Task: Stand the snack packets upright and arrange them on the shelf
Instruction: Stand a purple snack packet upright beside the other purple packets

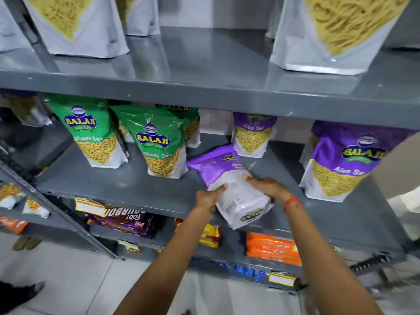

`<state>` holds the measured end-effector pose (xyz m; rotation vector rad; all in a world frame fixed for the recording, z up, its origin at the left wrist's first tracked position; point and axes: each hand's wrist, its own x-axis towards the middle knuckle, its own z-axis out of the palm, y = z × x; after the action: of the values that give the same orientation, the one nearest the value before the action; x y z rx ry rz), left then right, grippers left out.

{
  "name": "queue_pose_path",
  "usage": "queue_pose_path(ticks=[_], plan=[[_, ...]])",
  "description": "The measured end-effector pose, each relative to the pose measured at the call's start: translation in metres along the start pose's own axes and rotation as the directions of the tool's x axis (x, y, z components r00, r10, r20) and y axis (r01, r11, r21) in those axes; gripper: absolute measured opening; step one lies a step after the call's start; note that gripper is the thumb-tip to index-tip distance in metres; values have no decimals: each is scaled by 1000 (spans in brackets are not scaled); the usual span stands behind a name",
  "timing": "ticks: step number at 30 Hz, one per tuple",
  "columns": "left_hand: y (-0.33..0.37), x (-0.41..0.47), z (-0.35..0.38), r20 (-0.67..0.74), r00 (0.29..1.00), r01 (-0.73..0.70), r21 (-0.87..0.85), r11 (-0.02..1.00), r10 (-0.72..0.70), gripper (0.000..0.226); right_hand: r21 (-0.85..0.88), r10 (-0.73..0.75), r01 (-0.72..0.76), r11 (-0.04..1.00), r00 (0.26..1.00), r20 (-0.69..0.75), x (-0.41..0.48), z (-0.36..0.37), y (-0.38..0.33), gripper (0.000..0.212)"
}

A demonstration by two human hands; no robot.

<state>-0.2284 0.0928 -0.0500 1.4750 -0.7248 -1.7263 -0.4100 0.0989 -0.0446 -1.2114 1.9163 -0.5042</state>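
A purple and white snack packet (223,178) lies tilted on its back at the front of the grey middle shelf (118,180), its base hanging over the shelf edge. My left hand (210,197) grips its left side and my right hand (269,188) grips its right side. Two green packets (91,133) (159,144) stand upright to the left. One purple packet (252,134) stands upright further back, and a larger-looking one (341,162) stands at the right.
The upper shelf (216,87) carries white packets (75,26) (336,30) of yellow snacks. Lower shelves hold a purple biscuit pack (127,220), yellow packs (210,235) and orange packs (272,251). A second rack (20,201) stands at the left. A shoe (20,292) shows on the tiled floor.
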Motion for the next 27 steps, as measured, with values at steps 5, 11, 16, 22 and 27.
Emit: queue_pose_path(ticks=[5,11,16,22,27], plan=[[5,-8,-4,152,988,48,-59,997,-38,16,368,-87,82,926,996,-3,-4,11,15,29],[4,-11,-8,231,968,-87,-66,994,100,12,586,-167,164,794,985,-50,-15,8,24,27],[14,1,2,228,941,-241,-72,968,252,46,581,-269,303,755,952,-147,-9,-5,26,52],[44,31,30,312,839,-492,83,867,447,44,602,-319,452,658,892,-321,20,-11,31,47],[39,53,40,366,801,-525,49,849,474,44,584,-294,448,677,892,-343,34,-6,44,49]])
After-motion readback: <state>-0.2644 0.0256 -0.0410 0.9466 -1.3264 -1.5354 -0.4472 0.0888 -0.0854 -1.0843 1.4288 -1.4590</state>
